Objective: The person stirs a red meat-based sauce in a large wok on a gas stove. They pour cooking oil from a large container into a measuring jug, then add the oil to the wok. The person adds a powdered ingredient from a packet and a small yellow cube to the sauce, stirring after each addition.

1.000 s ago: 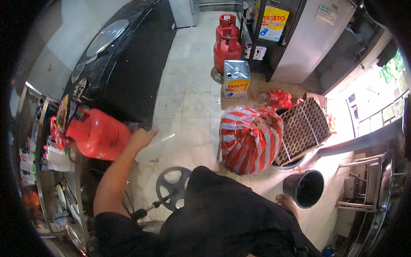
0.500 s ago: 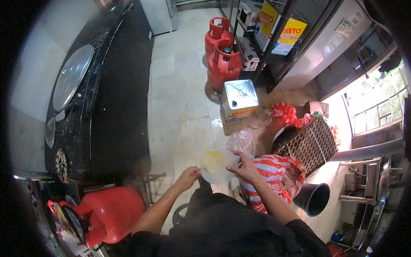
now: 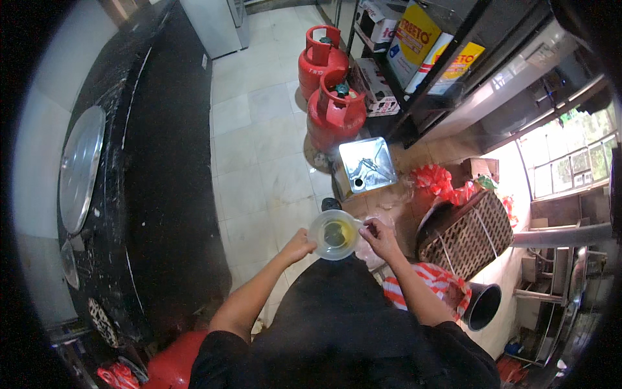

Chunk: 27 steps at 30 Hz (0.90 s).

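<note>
A round translucent plastic jug [image 3: 316, 227] is held in front of my body, its open top facing up. A little yellow liquid [image 3: 337, 235] lies in its bottom. My left hand [image 3: 299, 246] grips the jug's left side with closed fingers. On the opposite side, my right hand [image 3: 381, 238] is closed on what looks like its handle. Just beyond the jug, a square metal tin [image 3: 367, 162] with a small dark round opening in its top stands on the floor.
Two red gas cylinders [image 3: 335, 113] stand past the tin, beside a shelf with boxes. A long black counter [image 3: 165, 175] runs along the left. To the right are a woven basket [image 3: 463, 236], a red-and-white striped bag [image 3: 427, 282] and a black bucket [image 3: 484, 306].
I have moved forward, and the red cylinder at lower left has mostly slipped out of view. The jug, blurred before, is now steady and higher in view, still between both hands.
</note>
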### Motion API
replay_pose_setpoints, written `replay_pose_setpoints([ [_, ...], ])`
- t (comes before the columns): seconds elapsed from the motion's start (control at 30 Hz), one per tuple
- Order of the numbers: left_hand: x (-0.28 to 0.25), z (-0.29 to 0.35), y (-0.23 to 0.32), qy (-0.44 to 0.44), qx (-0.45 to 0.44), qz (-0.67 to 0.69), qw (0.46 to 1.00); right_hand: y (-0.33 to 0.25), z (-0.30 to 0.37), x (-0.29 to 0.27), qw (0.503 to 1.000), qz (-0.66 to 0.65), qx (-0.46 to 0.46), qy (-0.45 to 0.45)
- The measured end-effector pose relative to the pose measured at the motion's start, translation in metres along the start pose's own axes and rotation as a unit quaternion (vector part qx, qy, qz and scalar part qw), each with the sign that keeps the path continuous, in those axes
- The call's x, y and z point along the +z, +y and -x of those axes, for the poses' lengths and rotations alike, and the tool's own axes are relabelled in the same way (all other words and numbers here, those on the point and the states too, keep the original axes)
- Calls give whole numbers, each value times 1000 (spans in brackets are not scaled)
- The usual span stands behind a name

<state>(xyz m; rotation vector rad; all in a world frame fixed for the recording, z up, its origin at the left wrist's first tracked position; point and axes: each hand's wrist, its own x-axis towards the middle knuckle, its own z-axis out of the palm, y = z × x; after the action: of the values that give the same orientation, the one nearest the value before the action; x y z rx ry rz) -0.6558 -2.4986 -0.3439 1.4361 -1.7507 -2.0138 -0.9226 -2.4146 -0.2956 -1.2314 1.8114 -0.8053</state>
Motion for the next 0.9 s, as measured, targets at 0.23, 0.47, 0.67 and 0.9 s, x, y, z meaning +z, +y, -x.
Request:
replay_pose_setpoints([
  [0.23, -74, -94, -30, 123, -197, -98, 968, 132, -216, -26, 975, 211, 64, 12],
  [0.47, -103, -214, -144, 154, -201, -167, 953, 219, -348, 2, 970, 225, 86, 29],
  [0.67, -92, -289, -179, 152, -230, -155, 949, 249, -365, 7, 958, 253, 128, -45],
  [0.9, -102, -311, -161, 55, -312, -115, 942, 264, -364, 35, 962, 252, 105, 7],
])
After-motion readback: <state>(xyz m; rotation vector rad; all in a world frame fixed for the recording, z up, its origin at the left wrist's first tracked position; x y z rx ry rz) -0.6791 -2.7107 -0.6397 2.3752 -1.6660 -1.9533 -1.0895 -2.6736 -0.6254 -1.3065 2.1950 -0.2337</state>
